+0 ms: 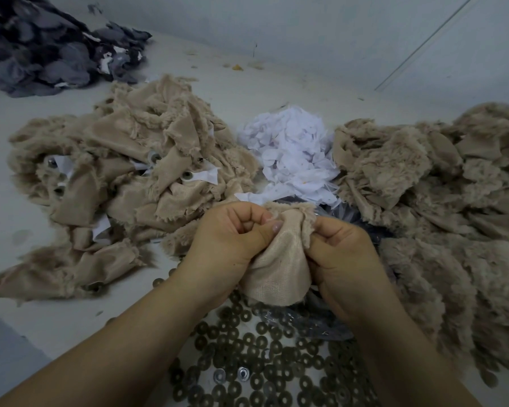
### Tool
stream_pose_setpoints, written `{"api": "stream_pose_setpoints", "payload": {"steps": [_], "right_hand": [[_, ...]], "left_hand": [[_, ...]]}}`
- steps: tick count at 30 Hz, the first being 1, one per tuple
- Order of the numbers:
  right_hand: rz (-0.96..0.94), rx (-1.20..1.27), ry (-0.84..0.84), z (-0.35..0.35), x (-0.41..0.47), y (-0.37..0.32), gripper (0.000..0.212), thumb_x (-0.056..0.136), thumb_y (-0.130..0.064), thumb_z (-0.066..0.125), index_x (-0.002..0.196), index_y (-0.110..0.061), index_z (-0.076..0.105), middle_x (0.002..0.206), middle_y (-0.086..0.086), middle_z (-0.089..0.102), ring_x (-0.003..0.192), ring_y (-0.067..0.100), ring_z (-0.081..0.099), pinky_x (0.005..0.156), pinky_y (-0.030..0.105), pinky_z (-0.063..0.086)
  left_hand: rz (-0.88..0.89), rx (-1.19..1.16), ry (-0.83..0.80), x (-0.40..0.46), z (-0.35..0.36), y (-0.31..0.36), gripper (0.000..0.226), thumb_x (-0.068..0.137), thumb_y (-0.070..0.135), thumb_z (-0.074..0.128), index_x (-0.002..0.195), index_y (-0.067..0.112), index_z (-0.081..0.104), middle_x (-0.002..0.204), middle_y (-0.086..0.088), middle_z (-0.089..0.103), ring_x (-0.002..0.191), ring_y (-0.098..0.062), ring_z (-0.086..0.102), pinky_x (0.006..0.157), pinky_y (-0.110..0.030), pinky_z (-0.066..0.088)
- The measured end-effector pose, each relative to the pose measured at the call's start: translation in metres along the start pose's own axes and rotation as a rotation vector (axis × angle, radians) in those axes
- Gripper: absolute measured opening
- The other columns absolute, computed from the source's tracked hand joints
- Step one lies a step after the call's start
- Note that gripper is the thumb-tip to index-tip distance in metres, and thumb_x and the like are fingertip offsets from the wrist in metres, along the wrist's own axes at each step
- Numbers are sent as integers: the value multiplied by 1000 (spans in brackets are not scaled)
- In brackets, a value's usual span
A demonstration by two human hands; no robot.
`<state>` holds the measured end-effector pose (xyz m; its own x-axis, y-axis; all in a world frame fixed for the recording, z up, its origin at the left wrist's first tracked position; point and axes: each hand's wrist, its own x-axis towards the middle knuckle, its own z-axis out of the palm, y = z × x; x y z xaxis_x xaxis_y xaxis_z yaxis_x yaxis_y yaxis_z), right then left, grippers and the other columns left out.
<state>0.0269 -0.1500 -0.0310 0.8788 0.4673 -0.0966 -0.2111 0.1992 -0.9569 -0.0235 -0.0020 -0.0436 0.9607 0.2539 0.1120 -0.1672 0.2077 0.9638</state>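
No lettering or number is readable on the plush pieces, white scraps or washers.

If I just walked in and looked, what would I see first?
First, the two hands in the middle: the left hand and the right hand both pinch one tan furry fabric piece. A left heap and a right heap of the same tan fabric flank a white scrap pile behind. Below the hands, dark ring washers lie spread out.
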Motion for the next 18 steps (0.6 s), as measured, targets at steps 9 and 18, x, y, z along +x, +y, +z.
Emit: {"api": "stream_pose_setpoints", "payload": {"steps": [9, 18], "right_hand": [[44, 39, 17, 2, -1, 9, 24, 74, -19, 70, 95, -10, 80, 102, 17, 76, 100, 32, 73, 87, 40, 60], [12, -160, 92, 3, -6, 0, 77, 61, -60, 82, 92, 9, 67, 90, 34, 68, 80, 38, 68, 73, 48, 57]], "left_hand": [[60, 136, 42, 0, 2, 1, 9, 76, 23, 71, 68, 27, 74, 66, -11, 61, 59, -21, 50, 52, -25, 46], [137, 405, 27, -2, 1, 1, 18, 84, 7, 73, 72, 20, 67, 56, 3, 53, 50, -9, 43, 45, -18, 37]]}}
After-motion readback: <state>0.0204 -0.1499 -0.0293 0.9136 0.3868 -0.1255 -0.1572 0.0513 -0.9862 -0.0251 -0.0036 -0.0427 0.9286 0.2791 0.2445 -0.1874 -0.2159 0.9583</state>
